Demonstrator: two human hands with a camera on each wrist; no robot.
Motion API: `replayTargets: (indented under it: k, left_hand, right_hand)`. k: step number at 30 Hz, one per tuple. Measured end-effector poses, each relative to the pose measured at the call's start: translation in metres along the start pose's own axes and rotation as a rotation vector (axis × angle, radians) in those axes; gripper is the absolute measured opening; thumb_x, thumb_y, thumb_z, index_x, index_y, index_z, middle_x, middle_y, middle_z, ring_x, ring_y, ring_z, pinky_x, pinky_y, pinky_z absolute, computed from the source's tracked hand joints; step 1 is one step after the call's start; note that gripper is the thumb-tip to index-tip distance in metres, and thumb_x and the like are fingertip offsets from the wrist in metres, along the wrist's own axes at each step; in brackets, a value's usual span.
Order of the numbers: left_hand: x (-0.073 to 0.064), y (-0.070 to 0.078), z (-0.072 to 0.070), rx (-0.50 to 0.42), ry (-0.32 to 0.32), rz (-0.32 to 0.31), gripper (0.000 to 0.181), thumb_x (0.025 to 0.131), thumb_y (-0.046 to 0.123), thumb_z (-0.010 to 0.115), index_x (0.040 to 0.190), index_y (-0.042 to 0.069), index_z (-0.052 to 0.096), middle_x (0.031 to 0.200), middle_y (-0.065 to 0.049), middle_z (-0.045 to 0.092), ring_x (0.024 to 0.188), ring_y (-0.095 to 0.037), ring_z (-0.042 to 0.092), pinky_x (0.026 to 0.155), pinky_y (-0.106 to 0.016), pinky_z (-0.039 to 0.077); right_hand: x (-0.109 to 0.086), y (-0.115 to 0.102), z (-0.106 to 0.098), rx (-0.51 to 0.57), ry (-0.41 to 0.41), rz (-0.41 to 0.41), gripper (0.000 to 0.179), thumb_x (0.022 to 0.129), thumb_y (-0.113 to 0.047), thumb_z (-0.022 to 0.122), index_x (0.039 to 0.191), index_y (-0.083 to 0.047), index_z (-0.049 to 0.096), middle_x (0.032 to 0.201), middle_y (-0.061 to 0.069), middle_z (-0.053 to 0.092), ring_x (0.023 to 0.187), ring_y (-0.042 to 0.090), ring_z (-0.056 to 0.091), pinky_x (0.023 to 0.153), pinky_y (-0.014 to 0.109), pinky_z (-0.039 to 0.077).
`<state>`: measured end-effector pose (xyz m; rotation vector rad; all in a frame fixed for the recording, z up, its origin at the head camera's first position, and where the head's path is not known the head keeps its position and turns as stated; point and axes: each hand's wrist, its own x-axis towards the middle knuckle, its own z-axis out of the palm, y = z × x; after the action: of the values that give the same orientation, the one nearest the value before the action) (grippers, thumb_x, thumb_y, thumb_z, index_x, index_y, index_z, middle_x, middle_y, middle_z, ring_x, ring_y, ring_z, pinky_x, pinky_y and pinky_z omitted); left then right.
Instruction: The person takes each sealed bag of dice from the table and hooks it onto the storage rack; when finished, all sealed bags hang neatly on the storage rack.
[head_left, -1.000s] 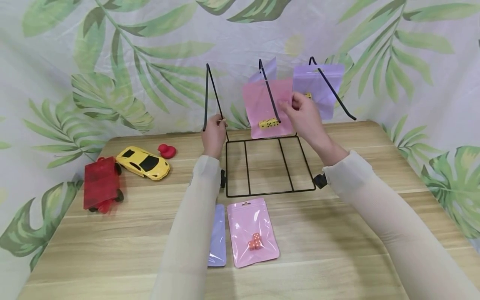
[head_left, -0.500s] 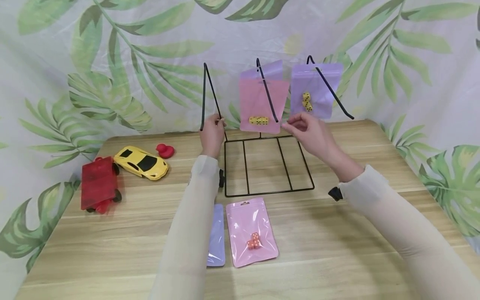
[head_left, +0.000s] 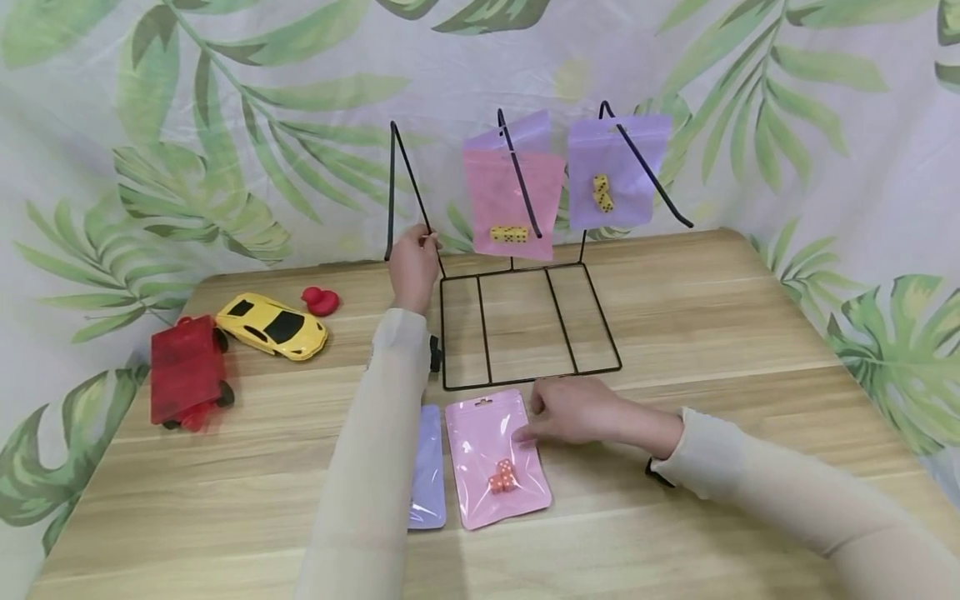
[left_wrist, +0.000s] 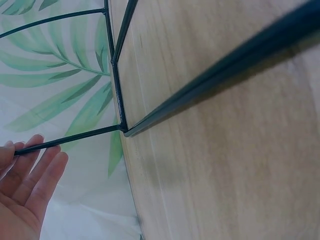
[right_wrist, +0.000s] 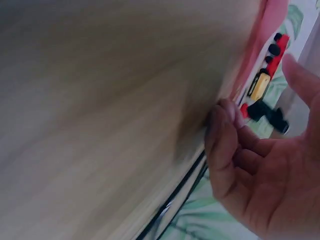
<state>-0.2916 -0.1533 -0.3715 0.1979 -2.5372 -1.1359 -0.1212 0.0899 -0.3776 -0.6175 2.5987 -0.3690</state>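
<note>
My left hand (head_left: 412,268) pinches the left upright wire of a black wire rack (head_left: 561,317); the left wrist view shows the wire (left_wrist: 75,137) between thumb and fingers. On the table, my right hand (head_left: 576,410) is at the right edge of a pink zip bag (head_left: 474,450) with orange dice (head_left: 504,477) inside. Its thumb reaches over the bag, apart from the curled fingers (right_wrist: 222,145); no grip is visible. A pink bag (head_left: 487,192) with yellow dice hangs on the rack's middle hook, before a purple bag (head_left: 534,129). Another purple bag (head_left: 588,154) hangs on the right hook.
A bluish bag (head_left: 430,467) lies partly under the left sleeve, beside the pink one. To the left are a yellow toy car (head_left: 273,327), a red toy vehicle (head_left: 187,371) and a small red toy (head_left: 321,301). A leaf-patterned cloth (head_left: 315,192) stands behind the table.
My right hand has left the hanging pink bag and come down to the pink bag on the table. The hanging bag now hangs free. My left hand stays on the rack.
</note>
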Motion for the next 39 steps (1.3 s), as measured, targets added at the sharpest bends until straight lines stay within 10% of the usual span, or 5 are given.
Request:
replayTargets:
  k: [10,27,32,39]
  left_hand:
    - [-0.002,0.001,0.001,-0.001,0.012,-0.010,0.028,0.104,0.023,0.052,0.114,0.005,0.071,0.103,-0.011,0.074,0.085,-0.030,0.066,0.075,-0.042,0.050]
    - [0.001,0.000,0.003,-0.005,-0.015,-0.022,0.029,0.105,0.024,0.050,0.113,0.006,0.071,0.103,-0.010,0.074,0.084,-0.030,0.065,0.077,-0.043,0.050]
    - [0.001,0.000,0.006,-0.005,-0.011,-0.020,0.028,0.105,0.024,0.051,0.114,0.007,0.071,0.102,-0.010,0.075,0.083,-0.030,0.065,0.076,-0.042,0.050]
    - [0.001,0.000,0.004,0.010,0.004,-0.012,0.029,0.105,0.024,0.050,0.115,0.006,0.071,0.103,-0.011,0.075,0.086,-0.031,0.066,0.079,-0.043,0.051]
  right_hand:
    - [0.003,-0.019,0.015,-0.138,0.039,-0.014,0.059,0.064,-0.076,0.075,0.076,-0.023,0.054,0.070,-0.009,0.053,0.066,0.012,0.050,0.064,0.033,0.042]
    - [-0.016,0.021,0.003,0.236,0.059,-0.055,0.011,0.087,-0.024,0.073,0.089,-0.022,0.062,0.090,-0.003,0.071,0.081,0.014,0.062,0.073,0.033,0.051]
    - [-0.039,0.036,-0.015,0.460,0.245,-0.165,0.009,0.090,-0.016,0.071,0.096,-0.013,0.065,0.100,0.008,0.075,0.088,0.016,0.070,0.077,0.033,0.057]
    - [-0.075,0.053,-0.044,0.936,0.793,-0.518,0.020,0.084,0.020,0.060,0.097,0.005,0.063,0.088,0.006,0.076,0.073,0.006,0.071,0.061,0.022,0.057]
